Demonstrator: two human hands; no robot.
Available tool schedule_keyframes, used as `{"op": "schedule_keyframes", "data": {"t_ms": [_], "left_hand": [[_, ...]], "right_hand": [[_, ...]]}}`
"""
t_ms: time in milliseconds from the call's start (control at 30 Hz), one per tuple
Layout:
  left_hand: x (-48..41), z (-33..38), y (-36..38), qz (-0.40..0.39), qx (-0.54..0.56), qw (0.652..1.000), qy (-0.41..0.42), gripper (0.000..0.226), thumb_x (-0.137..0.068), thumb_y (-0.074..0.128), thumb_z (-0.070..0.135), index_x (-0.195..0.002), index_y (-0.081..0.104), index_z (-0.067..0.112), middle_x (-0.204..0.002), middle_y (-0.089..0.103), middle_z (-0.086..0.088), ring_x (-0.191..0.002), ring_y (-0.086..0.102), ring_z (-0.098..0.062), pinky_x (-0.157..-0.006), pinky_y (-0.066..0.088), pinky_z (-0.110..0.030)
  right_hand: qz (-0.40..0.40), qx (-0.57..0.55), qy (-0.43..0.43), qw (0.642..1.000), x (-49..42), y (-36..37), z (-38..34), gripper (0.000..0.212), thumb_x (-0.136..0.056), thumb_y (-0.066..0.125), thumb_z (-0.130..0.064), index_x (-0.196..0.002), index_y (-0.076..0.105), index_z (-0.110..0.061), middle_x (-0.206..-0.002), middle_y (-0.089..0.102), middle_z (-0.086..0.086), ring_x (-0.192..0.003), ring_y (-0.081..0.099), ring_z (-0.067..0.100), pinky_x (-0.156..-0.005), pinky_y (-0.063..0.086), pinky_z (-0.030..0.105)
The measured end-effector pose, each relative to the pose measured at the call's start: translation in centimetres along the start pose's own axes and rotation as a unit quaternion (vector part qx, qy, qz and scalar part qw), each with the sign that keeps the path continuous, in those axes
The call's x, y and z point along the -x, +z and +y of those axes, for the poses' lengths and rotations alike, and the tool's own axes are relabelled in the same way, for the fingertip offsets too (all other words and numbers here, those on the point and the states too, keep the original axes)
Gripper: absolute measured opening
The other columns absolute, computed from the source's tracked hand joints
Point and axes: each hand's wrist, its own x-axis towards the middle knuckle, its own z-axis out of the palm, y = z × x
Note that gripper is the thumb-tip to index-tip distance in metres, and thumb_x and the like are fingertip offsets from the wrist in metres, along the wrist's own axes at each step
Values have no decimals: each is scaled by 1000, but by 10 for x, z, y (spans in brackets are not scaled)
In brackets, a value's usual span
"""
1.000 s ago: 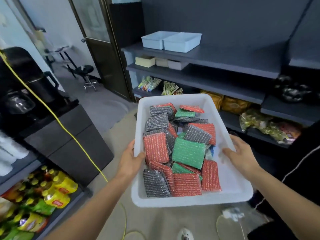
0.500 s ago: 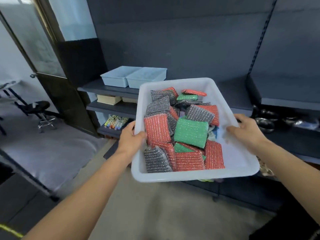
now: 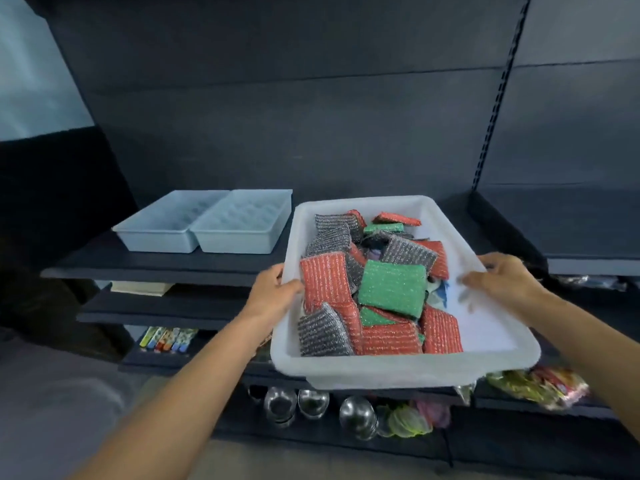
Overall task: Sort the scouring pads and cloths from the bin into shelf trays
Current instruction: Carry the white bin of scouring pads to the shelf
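white plastic bin gripped at both side rims, left hand and right hand; light, springy scouring pads inside, easy pinching.

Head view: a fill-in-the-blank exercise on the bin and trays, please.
The scouring pad on top at the middle of the white bin is ___.
The ___ pale blue trays on the shelf are empty.
The left hand and right hand grip the bin, which is ___ of the trays.
Missing: green; two; right.
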Motion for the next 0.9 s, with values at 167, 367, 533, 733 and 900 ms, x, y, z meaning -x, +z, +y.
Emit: {"op": "schedule_keyframes", "data": {"t_ms": [167,367,533,733,900], "left_hand": [[-46,13,-3,-72,155,982,-81,31,-96,57,40,-117,63,18,-118,70,-4,-99,67,-21,-91,51,-36],[-43,1,22,20,201,976,-77,105,-63,65,79,-149,28,31,-143,52,5,-124,56,-17,-111,38,-46],[-13,24,72,-71,150,986,16,74,-88,69,40,-147,26,26,-134,53,12,-121,52,-5,-104,40,-26],[-77,25,58,-12,82,997,9,53,-88,56,3,-134,36,17,-117,58,-1,-100,56,-7,-75,44,-18],[-125,30,31,7,31,999,8,39,-86,58,6,-124,54,13,-109,66,-3,-95,61,-15,-72,45,-17]], "right_hand": [[66,-119,102,985,-23,8,-3,11,-80,65,5,-90,59,6,-105,64,32,-76,61,36,-81,55,55],[164,-287,149,932,-30,52,-19,30,-80,60,-4,-107,49,5,-104,61,17,-89,60,29,-79,53,44],[98,-290,86,948,-11,97,-34,24,-96,56,-29,-97,43,-9,-108,51,9,-88,58,22,-80,57,47],[139,128,-234,954,-15,81,-19,23,-94,53,-43,-87,56,-21,-101,56,-3,-84,56,16,-73,49,40],[75,313,-382,867,-81,76,-23,45,-95,37,-51,-130,58,-32,-131,57,-2,-125,44,23,-112,26,48]]}}
